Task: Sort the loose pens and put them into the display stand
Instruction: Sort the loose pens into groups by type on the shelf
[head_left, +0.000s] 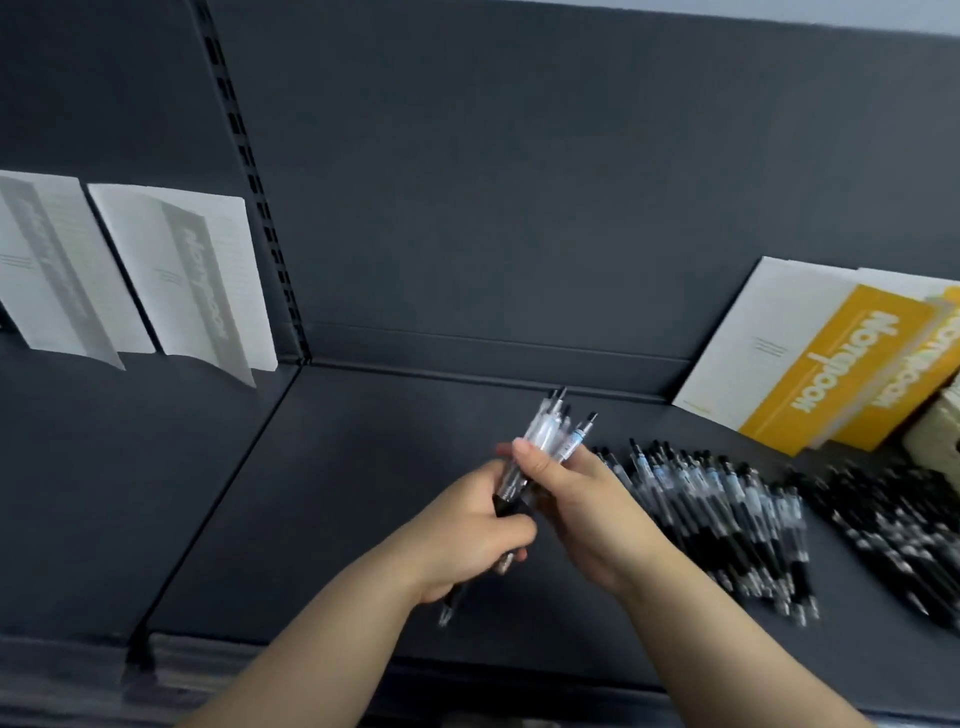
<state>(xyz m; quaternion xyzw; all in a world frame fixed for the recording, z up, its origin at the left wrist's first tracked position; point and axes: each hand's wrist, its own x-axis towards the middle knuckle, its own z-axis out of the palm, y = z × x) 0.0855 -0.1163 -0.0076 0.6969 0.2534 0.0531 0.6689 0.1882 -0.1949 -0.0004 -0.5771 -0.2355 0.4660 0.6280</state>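
Both hands hold one bundle of pens (551, 435) above the dark shelf (332, 499). The pens have clear barrels, black grips and black tips, and their upper ends fan out toward the back panel. My left hand (475, 535) is closed around the lower black grips, with pen ends sticking out below it. My right hand (576, 514) wraps the bundle's middle from the right. A row of loose pens (727, 519) of the same kind lies on the shelf to the right. A second, blurred heap of black pens (893, 535) lies further right. No display stand is in view.
Yellow-and-white notebooks (826, 364) lean against the back panel at the right. White-and-grey notebooks (182, 275) stand on the neighbouring shelf at the left, past a slotted upright (260, 208). A pale object (940, 431) sits at the right edge.
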